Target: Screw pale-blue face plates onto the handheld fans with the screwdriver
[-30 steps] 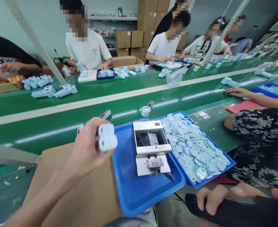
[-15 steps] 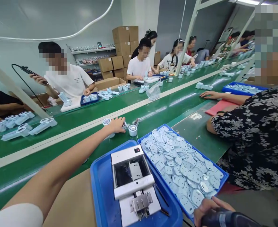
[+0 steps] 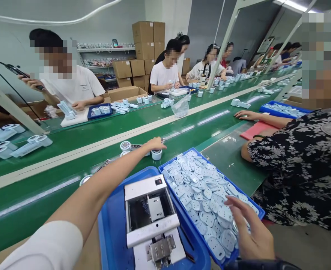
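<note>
Left hand (image 3: pixel 154 144) lies open and empty just above a round pale-blue part (image 3: pixel 156 154). Right fingers (image 3: pixel 251 240) spread open, touching plug covers (image 3: pixel 210 202) in a blue tray (image 3: pixel 176 159)

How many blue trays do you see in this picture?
5, and more may be hidden down the line. Two are near the person: the tray under the white machine and the tray of pale blue plates. One tray is far right; two trays are across the belt.
</note>
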A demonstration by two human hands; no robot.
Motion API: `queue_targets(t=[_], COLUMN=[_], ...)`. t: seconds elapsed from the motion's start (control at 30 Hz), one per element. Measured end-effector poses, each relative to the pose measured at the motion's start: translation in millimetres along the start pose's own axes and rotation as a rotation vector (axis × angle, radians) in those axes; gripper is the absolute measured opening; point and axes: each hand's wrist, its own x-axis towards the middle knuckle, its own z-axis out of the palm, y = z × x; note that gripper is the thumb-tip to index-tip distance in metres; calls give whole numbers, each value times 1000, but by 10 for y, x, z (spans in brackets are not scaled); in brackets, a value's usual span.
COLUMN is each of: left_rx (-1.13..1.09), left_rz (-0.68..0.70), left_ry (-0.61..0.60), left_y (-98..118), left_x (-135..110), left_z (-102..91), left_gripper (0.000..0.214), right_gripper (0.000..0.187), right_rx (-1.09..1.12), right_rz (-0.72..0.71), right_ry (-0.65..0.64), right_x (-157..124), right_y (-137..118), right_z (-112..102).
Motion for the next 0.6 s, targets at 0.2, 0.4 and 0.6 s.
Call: queue_targets(t=[0.2, 0.4, 0.6], left_rx=[3, 122, 108], left_rz=[44, -201, -388], left_ry=[195, 242, 74], left_y=[-168, -1351, -1973], left_x=[-467, -1520, -2011], left_z=[-419, -810, -273], left_gripper=[47, 51, 43], right_gripper=[49, 35, 14], right_rx=[-369, -307, -310], right_rz=[-258, -512, -479], right_ry=[-88, -90, 8], right_x=[164, 190, 172], right_y=[407, 565, 487], right_z=[286, 245, 215])
